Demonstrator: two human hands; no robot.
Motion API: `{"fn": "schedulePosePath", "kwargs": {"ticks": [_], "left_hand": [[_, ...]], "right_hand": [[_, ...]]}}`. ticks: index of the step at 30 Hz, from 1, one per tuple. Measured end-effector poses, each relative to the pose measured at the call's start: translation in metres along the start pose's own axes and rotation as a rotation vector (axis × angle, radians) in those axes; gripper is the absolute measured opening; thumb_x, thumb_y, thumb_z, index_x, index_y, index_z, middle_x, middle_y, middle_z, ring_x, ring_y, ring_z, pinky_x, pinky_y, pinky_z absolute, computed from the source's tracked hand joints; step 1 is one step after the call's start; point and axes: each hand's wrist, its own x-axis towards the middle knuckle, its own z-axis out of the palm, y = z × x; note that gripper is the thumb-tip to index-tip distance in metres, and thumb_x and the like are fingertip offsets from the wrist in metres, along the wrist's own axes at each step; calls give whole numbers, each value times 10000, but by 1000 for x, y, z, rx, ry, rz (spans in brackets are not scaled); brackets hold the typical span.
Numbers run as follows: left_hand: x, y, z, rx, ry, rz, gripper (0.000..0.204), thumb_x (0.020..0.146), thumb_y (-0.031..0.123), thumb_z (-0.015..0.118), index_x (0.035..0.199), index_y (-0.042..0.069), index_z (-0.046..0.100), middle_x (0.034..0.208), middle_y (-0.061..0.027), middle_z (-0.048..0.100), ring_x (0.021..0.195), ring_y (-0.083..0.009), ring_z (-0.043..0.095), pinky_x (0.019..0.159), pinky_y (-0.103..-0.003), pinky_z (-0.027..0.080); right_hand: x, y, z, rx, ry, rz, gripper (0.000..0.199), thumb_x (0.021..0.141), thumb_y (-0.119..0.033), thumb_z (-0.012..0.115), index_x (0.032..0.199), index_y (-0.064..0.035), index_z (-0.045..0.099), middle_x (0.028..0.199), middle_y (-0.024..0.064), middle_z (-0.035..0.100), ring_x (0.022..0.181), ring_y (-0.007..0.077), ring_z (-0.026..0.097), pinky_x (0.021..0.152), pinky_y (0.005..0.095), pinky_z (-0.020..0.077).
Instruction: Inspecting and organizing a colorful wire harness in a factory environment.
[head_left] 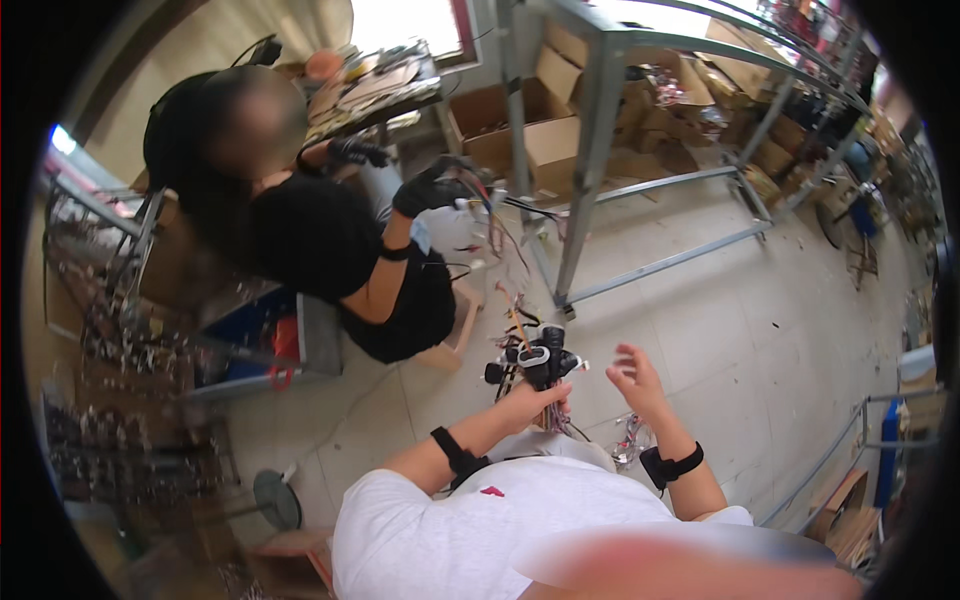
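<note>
My left hand [532,402] is closed around a wire harness [545,368] in front of my body. Bulky black connectors and a pale ring-shaped part stand out at its top, and thin coloured wires hang below my fingers. My right hand [637,378] is raised to the right of the harness, apart from it. Its fingers are spread and slightly bent, with nothing seen between them. Below my right hand, close to my lap, lies a loose tangle of thin wires [630,440].
At the left, a seated person in black [310,235] wears dark gloves and holds a bundle of wires [490,205]. A grey metal frame [590,160] stands ahead on the tiled floor. Cardboard boxes [555,145] sit behind it. A blue-lined bin [240,335] is at the left.
</note>
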Motion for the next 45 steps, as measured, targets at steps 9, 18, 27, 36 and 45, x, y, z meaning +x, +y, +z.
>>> {"fn": "schedulePosePath", "kwargs": {"ticks": [9,18,27,36,45], "left_hand": [[0,8,-4,-40,106,33,223,881,254,634,807,52,576,701,-40,596,651,-145,599,626,-287,498],[-11,14,-23,-38,197,145,207,884,233,629,789,58,575,617,-2,540,538,-107,529,660,-294,513],[-17,41,-13,-374,167,21,271,893,277,613,705,106,520,564,20,469,482,-99,479,791,-380,535],[20,32,30,-411,297,-2,280,887,300,606,680,151,491,539,35,444,461,-103,443,730,-382,501],[20,16,41,-481,178,102,293,956,294,501,721,120,476,568,25,428,452,-106,417,734,-316,466]], "right_hand": [[91,-100,54,183,51,-452,720,784,-214,720,1358,2,343,1328,153,428,1207,220,430,1005,333,343],[104,-127,25,689,-3,-352,192,951,-216,502,1006,-38,548,665,-1,485,558,69,453,494,207,369],[20,-138,-71,669,126,-404,216,971,-168,443,1105,-15,516,705,10,494,564,65,424,515,206,358],[-3,-77,-131,779,458,-362,356,942,-173,512,1248,8,497,923,50,609,677,95,497,658,235,429],[-23,-1,-253,738,826,-586,375,966,-113,439,1334,-47,397,1186,135,558,755,125,507,796,322,471]]}}
